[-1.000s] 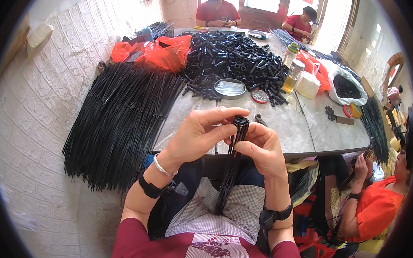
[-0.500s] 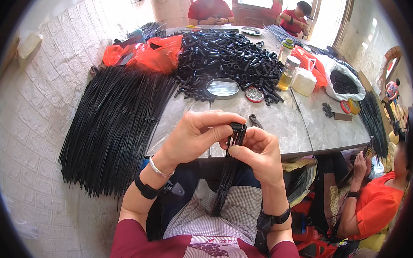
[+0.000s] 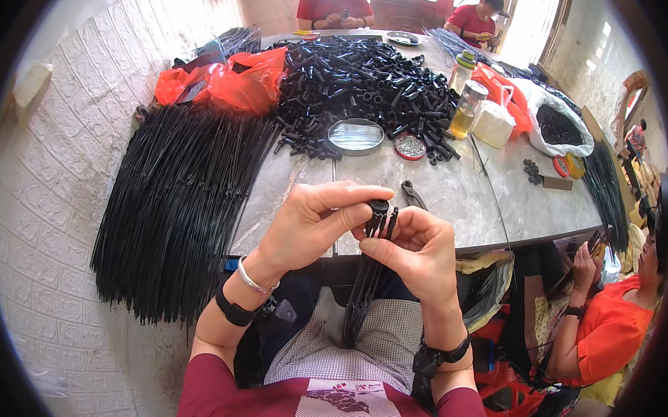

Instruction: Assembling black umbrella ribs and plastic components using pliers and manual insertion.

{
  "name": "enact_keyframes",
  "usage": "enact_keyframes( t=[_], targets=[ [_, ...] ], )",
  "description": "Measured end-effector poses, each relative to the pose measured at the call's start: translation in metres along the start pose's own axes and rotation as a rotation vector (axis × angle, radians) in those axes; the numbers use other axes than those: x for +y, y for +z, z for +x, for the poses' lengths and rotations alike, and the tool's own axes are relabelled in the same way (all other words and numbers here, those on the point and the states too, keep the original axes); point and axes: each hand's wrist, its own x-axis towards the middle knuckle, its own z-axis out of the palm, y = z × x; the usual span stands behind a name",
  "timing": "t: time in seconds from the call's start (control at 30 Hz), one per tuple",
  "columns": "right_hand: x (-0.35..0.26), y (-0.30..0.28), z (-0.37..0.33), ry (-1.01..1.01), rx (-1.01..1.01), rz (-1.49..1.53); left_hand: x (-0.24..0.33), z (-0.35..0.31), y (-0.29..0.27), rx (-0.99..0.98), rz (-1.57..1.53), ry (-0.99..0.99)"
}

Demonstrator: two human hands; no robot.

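Observation:
In front of my lap my left hand (image 3: 315,224) is closed on a round black hub (image 3: 379,206), thumb beneath and index finger stretched over its top. Thin black ribs (image 3: 361,301), like umbrella ribs, hang from the hub down to my lap. My right hand (image 3: 419,254) pinches the upper rib ends between thumb and fingers, just right of the hub. One or two rib ends stand slightly apart from it there. The joint itself is partly hidden by my fingers. Beyond my hands, a pair of pliers (image 3: 414,195) lies near the table edge.
Many black ribs (image 3: 179,210) overhang the table's left side. A heap of short black tubes (image 3: 368,85) covers the middle. Before it sit a round dish of thin wires (image 3: 356,136) and a red-rimmed tin (image 3: 410,146). Bottles (image 3: 468,109) stand right; co-workers sit around (image 3: 609,328).
My right thumb has shifted left along the ribs, and rib ends now stand a little apart from the hub. The surroundings have shifted slightly in view.

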Motion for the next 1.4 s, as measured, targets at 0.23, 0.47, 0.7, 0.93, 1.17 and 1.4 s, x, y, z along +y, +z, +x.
enact_keyframes(
  t=[0.23,0.47,0.7,0.93,1.17,1.4],
  targets=[
    [-0.003,-0.005,0.0,0.039,-0.004,-0.012,0.006,-0.001,0.0,-0.035,0.035,0.04],
    [0.002,-0.005,0.001,0.022,-0.022,0.022,0.004,0.0,-0.001,-0.033,-0.097,-0.028],
    [0.005,-0.007,0.005,0.019,-0.05,-0.044,0.0,-0.001,0.002,-0.006,-0.133,0.003],
    [0.008,-0.008,0.013,0.107,-0.065,0.036,-0.006,-0.001,-0.002,0.021,0.051,0.067],
    [0.007,0.006,0.014,0.023,0.048,-0.203,-0.004,0.002,-0.009,0.042,0.314,0.155],
    [0.011,0.005,0.012,0.016,-0.013,-0.07,-0.005,-0.005,-0.012,0.052,0.238,0.141]
  ],
)
